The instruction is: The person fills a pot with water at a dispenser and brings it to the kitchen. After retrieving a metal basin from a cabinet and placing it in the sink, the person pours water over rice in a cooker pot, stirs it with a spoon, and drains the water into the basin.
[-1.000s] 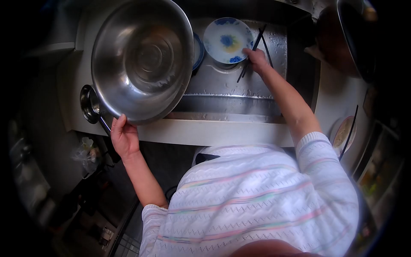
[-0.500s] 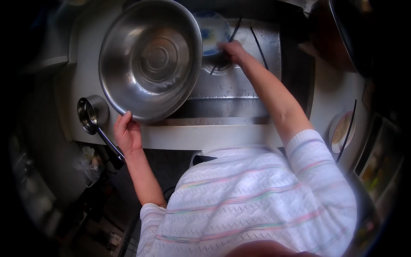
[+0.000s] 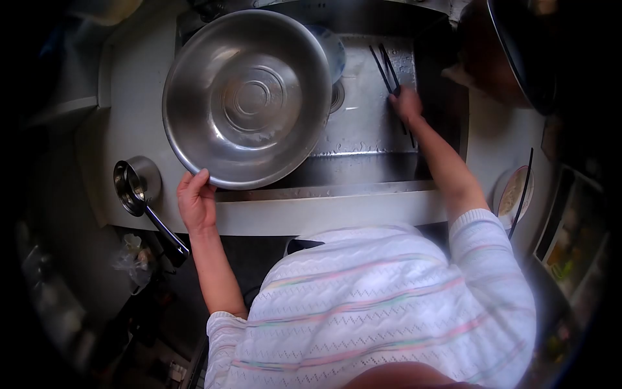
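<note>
1. At the left side of the sink [image 3: 369, 126], in the head view, the left hand [image 3: 197, 202] pinches the near rim of the steel basin [image 3: 193, 107], thumb on top. If this single hold slips, the basin could knock the plate [image 3: 335, 53], which is partly hidden behind it.
2. Over the sink's right side, same view, the right hand [image 3: 408, 105] is curled around dark chopsticks [image 3: 378, 65]; how firmly, blur does not let me tell. Being perhaps wet, one stick could slide toward the drain [image 3: 337, 97].

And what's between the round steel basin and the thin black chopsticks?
Head view: a partly hidden bluish plate, a round metal drain and wet steel sink floor.
</note>
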Demonstrator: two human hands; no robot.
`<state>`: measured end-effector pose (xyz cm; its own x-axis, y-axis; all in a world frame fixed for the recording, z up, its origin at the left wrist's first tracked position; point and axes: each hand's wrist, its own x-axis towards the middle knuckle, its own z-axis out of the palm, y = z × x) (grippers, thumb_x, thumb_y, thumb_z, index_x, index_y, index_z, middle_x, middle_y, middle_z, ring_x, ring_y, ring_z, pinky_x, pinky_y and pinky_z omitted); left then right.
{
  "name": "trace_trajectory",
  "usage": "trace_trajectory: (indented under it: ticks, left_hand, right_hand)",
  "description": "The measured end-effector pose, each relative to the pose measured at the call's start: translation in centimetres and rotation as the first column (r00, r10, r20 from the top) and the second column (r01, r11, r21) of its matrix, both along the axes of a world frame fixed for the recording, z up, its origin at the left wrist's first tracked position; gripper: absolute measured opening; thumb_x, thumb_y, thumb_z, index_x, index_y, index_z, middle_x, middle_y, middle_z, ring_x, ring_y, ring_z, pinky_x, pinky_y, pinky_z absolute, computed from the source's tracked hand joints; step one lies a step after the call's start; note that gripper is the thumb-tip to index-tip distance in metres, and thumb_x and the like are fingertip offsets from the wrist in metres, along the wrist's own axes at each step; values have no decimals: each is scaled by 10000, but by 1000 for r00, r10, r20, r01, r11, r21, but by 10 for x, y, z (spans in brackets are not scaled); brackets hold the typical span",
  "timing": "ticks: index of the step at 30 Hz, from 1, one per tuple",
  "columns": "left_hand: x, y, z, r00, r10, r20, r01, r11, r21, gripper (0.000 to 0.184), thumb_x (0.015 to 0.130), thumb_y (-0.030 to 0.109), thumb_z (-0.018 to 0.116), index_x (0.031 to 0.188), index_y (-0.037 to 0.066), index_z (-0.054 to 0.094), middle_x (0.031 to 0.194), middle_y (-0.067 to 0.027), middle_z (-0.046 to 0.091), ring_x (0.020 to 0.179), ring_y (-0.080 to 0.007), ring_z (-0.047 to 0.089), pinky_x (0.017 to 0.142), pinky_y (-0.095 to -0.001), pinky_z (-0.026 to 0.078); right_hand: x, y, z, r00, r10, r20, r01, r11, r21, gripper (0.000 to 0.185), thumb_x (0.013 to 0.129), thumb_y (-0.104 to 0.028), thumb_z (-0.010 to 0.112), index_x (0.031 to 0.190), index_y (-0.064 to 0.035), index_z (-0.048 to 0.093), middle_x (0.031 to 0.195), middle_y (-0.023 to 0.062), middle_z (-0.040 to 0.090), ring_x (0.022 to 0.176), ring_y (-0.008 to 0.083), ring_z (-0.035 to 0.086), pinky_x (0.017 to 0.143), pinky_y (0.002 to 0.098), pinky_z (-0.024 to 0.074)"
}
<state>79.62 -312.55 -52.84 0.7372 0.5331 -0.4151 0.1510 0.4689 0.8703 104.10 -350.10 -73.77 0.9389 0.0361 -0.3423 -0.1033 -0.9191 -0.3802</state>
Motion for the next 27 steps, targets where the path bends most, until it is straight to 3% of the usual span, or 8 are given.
trace_trajectory:
  ticks: [3, 7, 11, 15, 16, 20, 23, 27]
  left_hand:
    - [13, 3, 1, 997, -68, -36, 69, 998, 5, 100, 791, 2, 567, 879, -1, 614, 849, -49, 628, 775, -133, 589, 740, -261, 472]
    - [28, -18, -5, 980, -165, -112, 169, 985, 28, 90, 777, 6, 593, 861, 15, 625, 808, -31, 627, 725, -106, 585, 692, -241, 472]
    - [43, -32, -17, 921, -343, -185, 352, 936, 14, 92, 765, 13, 606, 851, 17, 639, 774, -19, 630, 681, -74, 567, 656, -212, 454]
    - [65, -51, -29, 855, -466, -229, 478, 878, -2, 80, 763, 53, 616, 833, 26, 646, 769, -16, 629, 674, -70, 559, 653, -211, 452]
    - [71, -56, -35, 832, -503, -236, 512, 858, -22, 80, 762, 60, 618, 830, 27, 645, 767, -16, 628, 677, -72, 561, 654, -212, 452]
    - [101, -90, -72, 761, -609, -225, 607, 790, -82, 101, 754, 87, 626, 827, 19, 638, 773, -31, 625, 698, -99, 570, 659, -235, 459]
    - [121, -114, -112, 717, -676, -172, 669, 736, -102, 123, 753, 86, 619, 852, 14, 633, 799, -53, 628, 733, -134, 585, 677, -260, 470]
    - [131, -120, -145, 683, -680, -269, 664, 730, -160, 137, 761, 87, 613, 873, 8, 624, 831, -65, 630, 762, -152, 596, 696, -275, 484]
  right_hand:
    - [2, 16, 0, 998, -22, -50, 20, 999, -41, 260, 752, -253, 621, 880, -28, 606, 888, 188, 629, 858, 357, 603, 766, 428, 479]
    - [10, 11, -7, 996, -55, -68, 60, 995, 73, 278, 709, -263, 630, 817, -7, 625, 845, 200, 634, 824, 342, 616, 758, 405, 483]
    - [2, -4, 71, 999, 33, 13, -35, 972, 233, 250, 667, -240, 613, 747, -4, 602, 727, 180, 627, 726, 325, 620, 695, 373, 485]
    - [-12, -20, 153, 988, 70, 136, -100, 969, 224, 232, 684, -219, 595, 736, 6, 571, 701, 180, 610, 670, 300, 607, 631, 353, 471]
    - [-19, -24, 164, 976, 51, 210, -102, 964, 244, 212, 694, -200, 601, 729, 4, 560, 649, 139, 592, 597, 226, 576, 595, 313, 454]
    - [-35, -30, 182, 991, -100, 92, 48, 889, 455, 179, 705, -166, 639, 735, -12, 551, 609, 8, 532, 574, 82, 461, 561, 252, 414]
    - [-44, -28, 179, 985, -174, 2, 144, 816, 560, 173, 716, -168, 643, 749, -21, 559, 619, -23, 523, 563, 69, 450, 531, 242, 393]
    - [-56, -20, 184, 966, -222, -132, 257, 784, 565, 143, 723, -152, 643, 751, -35, 565, 614, -45, 499, 541, 46, 416, 491, 217, 346]
